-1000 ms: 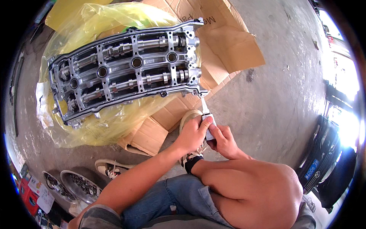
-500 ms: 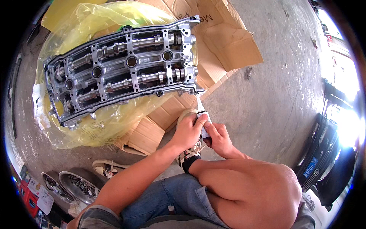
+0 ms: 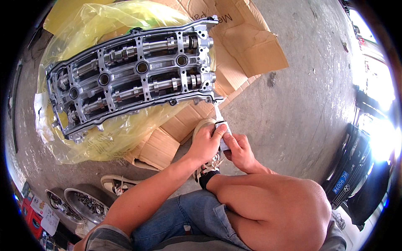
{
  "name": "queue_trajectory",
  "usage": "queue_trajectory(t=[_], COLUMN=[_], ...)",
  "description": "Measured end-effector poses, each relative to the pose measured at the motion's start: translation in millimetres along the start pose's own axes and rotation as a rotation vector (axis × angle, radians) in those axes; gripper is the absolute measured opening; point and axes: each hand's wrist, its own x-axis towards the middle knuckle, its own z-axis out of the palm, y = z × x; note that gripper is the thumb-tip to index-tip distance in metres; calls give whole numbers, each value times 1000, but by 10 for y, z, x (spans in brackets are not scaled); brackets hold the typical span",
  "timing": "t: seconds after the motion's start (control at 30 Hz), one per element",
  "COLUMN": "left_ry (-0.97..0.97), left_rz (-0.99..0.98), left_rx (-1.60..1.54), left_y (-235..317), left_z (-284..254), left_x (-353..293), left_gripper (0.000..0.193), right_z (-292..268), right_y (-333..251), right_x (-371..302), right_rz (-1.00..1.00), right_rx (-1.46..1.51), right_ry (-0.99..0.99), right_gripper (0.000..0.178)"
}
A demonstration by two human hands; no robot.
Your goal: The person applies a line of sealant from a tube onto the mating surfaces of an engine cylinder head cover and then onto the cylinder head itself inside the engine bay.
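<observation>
Hands, tube and engine part all slightly further left in view than a second ago; nozzle still by the part's near right corner.

Left hand (image 3: 205,144) and right hand (image 3: 240,152) both wrapped round a small tube (image 3: 224,145), fingers closed on it; nozzle (image 3: 218,113) points away, contact at corner unclear. Shoe (image 3: 206,168) just below the hands, tight there. Two metal bowls on floor at left: larger bowl (image 3: 97,195) with small loose metal pieces, smaller bowl (image 3: 74,216) beside it with metal bits, hard to make out. Engine part (image 3: 122,74) lies on yellow plastic (image 3: 125,129), cardboard (image 3: 251,50) beneath, reaching past its right edge. Beyond, grey floor (image 3: 310,92) runs right to a black bumper (image 3: 347,167).
</observation>
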Motion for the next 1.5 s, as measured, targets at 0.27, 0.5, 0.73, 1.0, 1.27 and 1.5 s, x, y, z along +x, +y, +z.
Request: queue_trajectory(t=[0.27, 0.5, 0.73, 1.0, 1.27, 1.5], left_ry=[-25, 9, 21, 34, -4, 20], left_rz=[-28, -64, -58, -28, -59, -77], left_rx=[-43, -101, -48, -28, -51, -60], left_y=[26, 9, -76, -115, -32, -13], left_z=[37, -18, 23, 51, 122, 56], left_x=[6, -44, -28, -12, -7, -22], left_gripper=[36, 35, 34, 36, 39, 40], right_z=[-27, 20, 4, -15, -81, -26], right_y=[-21, 33, 50, 57, 13, 53], right_x=[-18, 53, 30, 23, -55, 8], right_rz=[12, 1, 9, 8, -10, -6], right_rx=[1, -7, -25, -9, -66, -27], right_ry=[22, -31, -20, -25, 27, 15], right_gripper=[45, 46, 44, 43, 42, 42])
